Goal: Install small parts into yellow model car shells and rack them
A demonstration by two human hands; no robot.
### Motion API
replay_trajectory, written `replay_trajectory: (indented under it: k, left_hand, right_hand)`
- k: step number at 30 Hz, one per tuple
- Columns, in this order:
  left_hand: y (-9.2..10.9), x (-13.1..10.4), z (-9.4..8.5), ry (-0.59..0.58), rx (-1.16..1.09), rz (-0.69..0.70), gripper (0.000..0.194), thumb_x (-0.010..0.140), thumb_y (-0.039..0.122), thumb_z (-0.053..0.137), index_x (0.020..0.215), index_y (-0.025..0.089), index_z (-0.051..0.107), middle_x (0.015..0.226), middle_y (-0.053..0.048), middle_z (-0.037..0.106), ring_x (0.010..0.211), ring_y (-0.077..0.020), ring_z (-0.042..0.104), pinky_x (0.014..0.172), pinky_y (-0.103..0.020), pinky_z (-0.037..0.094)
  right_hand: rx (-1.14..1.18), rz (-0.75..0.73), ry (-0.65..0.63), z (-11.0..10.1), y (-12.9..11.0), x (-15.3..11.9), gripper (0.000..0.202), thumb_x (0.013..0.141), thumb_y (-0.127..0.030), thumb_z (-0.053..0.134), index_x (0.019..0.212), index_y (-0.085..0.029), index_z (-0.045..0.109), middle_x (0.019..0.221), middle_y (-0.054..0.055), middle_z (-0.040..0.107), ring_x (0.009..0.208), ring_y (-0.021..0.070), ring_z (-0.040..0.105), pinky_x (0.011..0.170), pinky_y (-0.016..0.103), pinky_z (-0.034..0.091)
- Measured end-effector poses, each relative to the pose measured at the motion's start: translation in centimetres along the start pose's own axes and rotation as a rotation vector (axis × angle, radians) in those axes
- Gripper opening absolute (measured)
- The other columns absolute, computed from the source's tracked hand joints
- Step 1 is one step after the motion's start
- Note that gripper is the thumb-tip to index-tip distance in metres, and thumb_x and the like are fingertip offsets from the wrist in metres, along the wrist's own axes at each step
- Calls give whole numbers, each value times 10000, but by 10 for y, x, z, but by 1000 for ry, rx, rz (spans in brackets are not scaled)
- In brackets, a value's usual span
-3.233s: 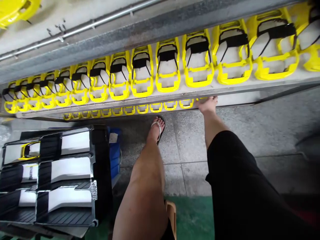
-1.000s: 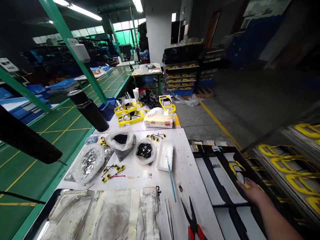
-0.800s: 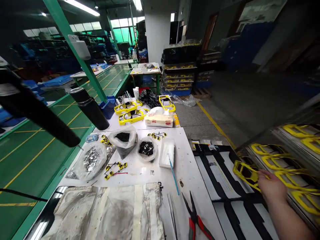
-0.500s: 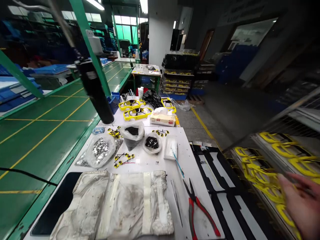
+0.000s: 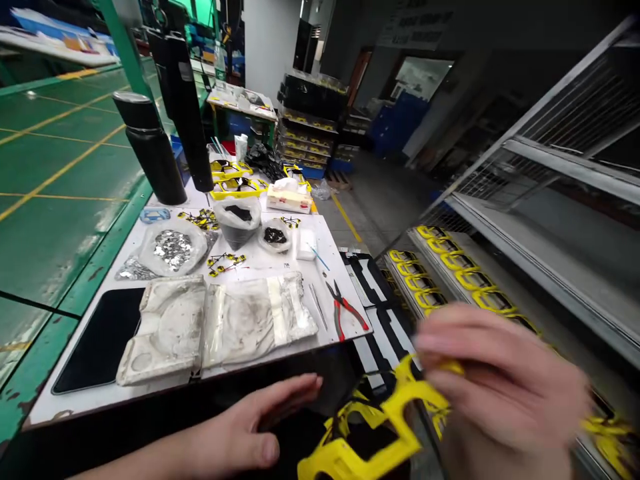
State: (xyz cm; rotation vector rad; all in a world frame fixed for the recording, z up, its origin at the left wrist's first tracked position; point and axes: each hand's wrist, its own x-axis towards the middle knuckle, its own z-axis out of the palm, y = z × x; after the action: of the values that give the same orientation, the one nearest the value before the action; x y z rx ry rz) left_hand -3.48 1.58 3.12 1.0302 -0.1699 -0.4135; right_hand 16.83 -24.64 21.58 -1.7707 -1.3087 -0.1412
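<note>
My right hand [image 5: 505, 380], blurred, pinches one end of a yellow plastic frame [image 5: 395, 413] with cut-outs and dark parts inside it. The frame hangs tilted in front of the table's near edge. My left hand [image 5: 250, 420] reaches toward it from the left, thumb and fingers apart, with a gap between hand and frame. On the table ahead lies a stained, whitish moulded block [image 5: 165, 327] beside a padded section with tape strips [image 5: 255, 320]. Red-handled long-nose pliers [image 5: 345, 310] and metal tweezers [image 5: 319, 307] rest to its right.
Bags of silvery pieces [image 5: 173, 250] and black parts [image 5: 240, 220] stand farther back, near a tissue pack [image 5: 290, 197]. A dark tablet-like panel [image 5: 100, 340] lies at left. On the right, a metal rack [image 5: 540, 240] stands beside rows of yellow frames [image 5: 460, 267]. Black bottles [image 5: 153, 153] stand at back left.
The view has turned right and shifted back. My right hand has come from the rows of yellow frames toward the middle, now holding one. My left hand has entered from below.
</note>
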Motion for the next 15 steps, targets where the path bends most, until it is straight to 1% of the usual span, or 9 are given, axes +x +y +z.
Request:
replay_trajectory:
  k: [1, 2, 3, 4, 6, 8, 11, 13, 15]
  left_hand:
    - [4, 5, 7, -60, -102, 43, 1117, 880, 814, 855, 1794, 367, 393, 1893, -89, 322, 1774, -393, 254, 1460, -586, 148]
    - [8, 11, 13, -99, -180, 75, 1177, 842, 812, 895, 1800, 358, 381, 1896, -104, 309, 1773, -397, 252, 1458, -588, 140]
    - [10, 16, 19, -108, -237, 82, 1232, 797, 792, 949, 1797, 339, 389, 1887, -128, 319, 1758, -423, 283, 1443, -613, 184]
    - [12, 19, 24, -74, -264, 74, 1220, 778, 735, 997, 1776, 314, 433, 1849, -150, 382, 1734, -438, 325, 1417, -629, 254]
    - [13, 22, 31, 39, -292, 57, 1095, 795, 644, 1020, 1702, 260, 543, 1682, -180, 574, 1605, -446, 502, 1333, -621, 398]
    - [13, 18, 33, 126, -321, 48, 1019, 791, 632, 1021, 1630, 214, 620, 1505, -180, 684, 1448, -417, 629, 1253, -561, 477]
    - [14, 7, 29, 150, -416, 82, 1063, 714, 703, 1051, 1551, 166, 673, 1432, -198, 705, 1398, -402, 660, 1207, -490, 499]
    - [14, -1, 23, 125, -499, 93, 1070, 676, 708, 1069, 1515, 164, 686, 1442, -211, 698, 1427, -417, 653, 1208, -491, 500]
    - [11, -8, 14, 99, -581, 65, 1063, 675, 690, 1076, 1523, 185, 682, 1447, -199, 698, 1432, -433, 665, 1207, -511, 508]
  right_hand:
    - [23, -35, -92, 19, -6, 17, 319, 1006, -287, 880, 1308, -378, 831, 1050, 41, 793, 799, 202, 747, 672, 341, 612]
    - [39, -40, -152, 37, -9, 33, 281, 1004, -275, 894, 1270, -342, 831, 1058, 30, 794, 764, 165, 728, 669, 307, 604]
    - [43, -31, -189, 55, -10, 47, 212, 1024, -284, 879, 1227, -310, 828, 1063, 23, 795, 728, 137, 703, 664, 284, 591]
    - [43, -19, -200, 72, -10, 59, 145, 1048, -291, 851, 1191, -281, 826, 1041, 21, 796, 721, 129, 694, 668, 273, 581]
    - [37, 23, -233, 99, -9, 77, 84, 1071, -319, 816, 1119, -250, 827, 975, 9, 795, 729, 126, 686, 681, 263, 557]
    - [52, 120, -306, 119, -7, 89, 116, 1082, -355, 792, 1064, -246, 828, 937, -6, 796, 718, 124, 684, 675, 260, 529]
    - [100, 292, -449, 139, -4, 104, 192, 1098, -423, 752, 1059, -245, 813, 909, -28, 792, 635, 110, 679, 636, 260, 504]
    - [43, 316, -523, 150, -2, 115, 227, 1095, -475, 751, 1087, -256, 810, 928, -34, 799, 656, 119, 703, 647, 264, 510]
    - [-70, 289, -544, 162, 4, 126, 217, 1109, -462, 735, 1110, -264, 822, 1013, -15, 823, 799, 154, 748, 732, 284, 534]
